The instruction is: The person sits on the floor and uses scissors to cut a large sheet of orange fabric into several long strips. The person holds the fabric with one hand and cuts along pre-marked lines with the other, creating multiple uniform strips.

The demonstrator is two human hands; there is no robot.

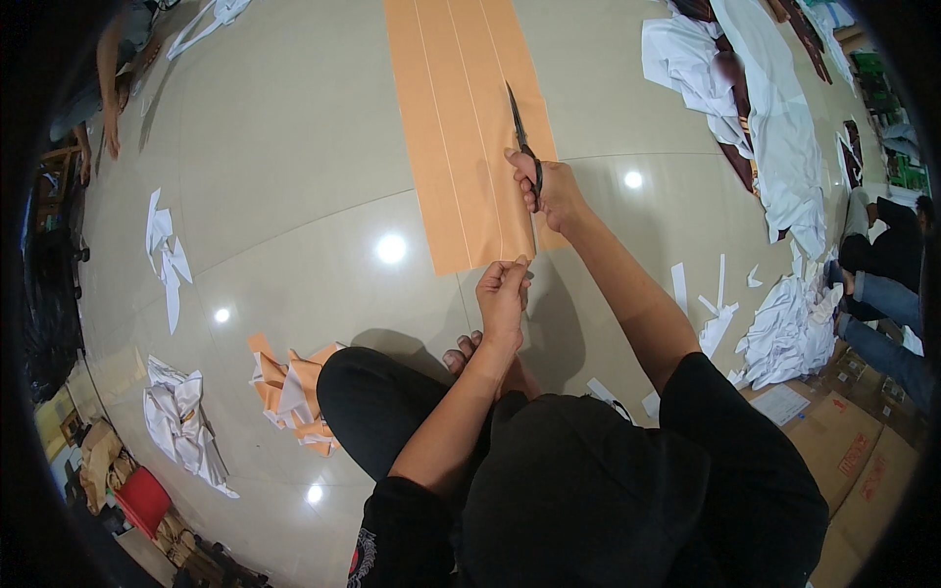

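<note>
I have my left hand (503, 302) pinching the near edge of the orange cloth (446, 167), my right hand (551, 188) gripping the scissors (521, 130), blades over the cloth, cloth spread on the floor (294, 147)

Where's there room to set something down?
Bare floor lies left of the orange cloth, up to the white scraps. A smaller patch lies between the cloth's right edge and the white fabric. Farther right is crowded with a white heap and cardboard; the left hand and right hand occupy the cloth's near end.
</note>
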